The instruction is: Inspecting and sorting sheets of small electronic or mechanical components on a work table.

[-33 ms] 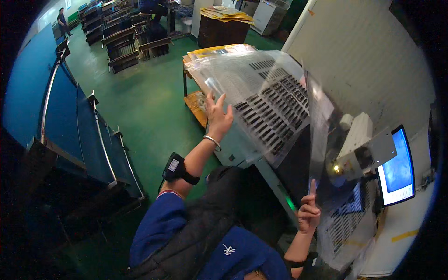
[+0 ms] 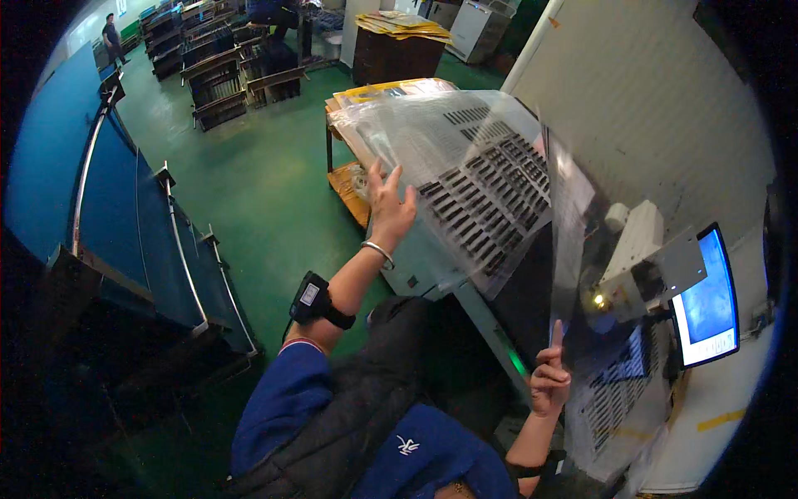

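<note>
A large clear film sheet (image 2: 453, 237) printed with rows of dark bars stretches over a light-coloured machine table (image 2: 399, 268) and bows upward in the middle. My left hand (image 2: 390, 206) is at its left edge, fingers spread and slightly bent. My right hand (image 2: 550, 381) is at the near edge, index finger stretched up against the raised film and the other fingers curled in. The thumb's hold on the film is partly hidden. Between the film and the table a dark surface (image 2: 524, 287) shows. Another printed part of the film hangs at the right, beyond my right hand.
A white camera-like unit (image 2: 640, 241) with a small lit lamp and a monitor (image 2: 706, 295) stand at the right, before a pale wall. Blue panels with metal rails (image 2: 179, 249) line the left. Stacked yellow sheets (image 2: 403, 25), dark racks (image 2: 218, 79) and a distant person (image 2: 112, 40) are behind.
</note>
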Demonstrator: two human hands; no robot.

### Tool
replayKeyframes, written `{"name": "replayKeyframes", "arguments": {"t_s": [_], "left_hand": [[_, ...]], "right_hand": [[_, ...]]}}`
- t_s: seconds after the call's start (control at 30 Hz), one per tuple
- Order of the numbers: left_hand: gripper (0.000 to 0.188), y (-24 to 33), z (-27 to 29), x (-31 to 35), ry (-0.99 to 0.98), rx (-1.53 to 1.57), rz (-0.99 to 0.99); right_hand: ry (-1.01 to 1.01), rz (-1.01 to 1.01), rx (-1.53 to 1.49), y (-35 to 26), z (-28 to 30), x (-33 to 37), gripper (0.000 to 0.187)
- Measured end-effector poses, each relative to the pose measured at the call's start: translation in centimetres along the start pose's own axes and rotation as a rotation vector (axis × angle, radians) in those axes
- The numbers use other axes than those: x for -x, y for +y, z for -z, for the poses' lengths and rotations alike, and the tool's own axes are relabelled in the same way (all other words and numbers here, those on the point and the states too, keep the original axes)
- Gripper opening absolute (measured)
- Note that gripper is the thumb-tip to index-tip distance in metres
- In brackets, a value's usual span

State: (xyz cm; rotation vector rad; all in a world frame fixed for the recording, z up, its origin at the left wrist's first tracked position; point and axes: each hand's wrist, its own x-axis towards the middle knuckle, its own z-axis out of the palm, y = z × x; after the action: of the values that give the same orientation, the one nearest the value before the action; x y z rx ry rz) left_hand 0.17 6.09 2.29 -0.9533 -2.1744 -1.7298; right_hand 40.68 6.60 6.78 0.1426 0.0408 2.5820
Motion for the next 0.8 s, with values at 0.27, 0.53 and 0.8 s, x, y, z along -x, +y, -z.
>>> {"name": "replayKeyframes", "arguments": {"t_s": [0.27,0.53,0.8], "left_hand": [[0.045,0.2,0.0,-1.2,-0.016,0.215,0.148],[0.053,-4.6,-1.5,-1.4,-0.013,0.196,0.257],[0.027,-5.1,-2.7,-2.2,-0.049,0.325,0.552]], "right_hand": [[0.019,0.018,-0.024,-0.2,0.1,0.2,0.066],[0.03,0.013,-0.046,-0.6,0.5,0.3,0.056],[0.03,0.01,-0.075,-0.3,0.5,0.1,0.049]]}}
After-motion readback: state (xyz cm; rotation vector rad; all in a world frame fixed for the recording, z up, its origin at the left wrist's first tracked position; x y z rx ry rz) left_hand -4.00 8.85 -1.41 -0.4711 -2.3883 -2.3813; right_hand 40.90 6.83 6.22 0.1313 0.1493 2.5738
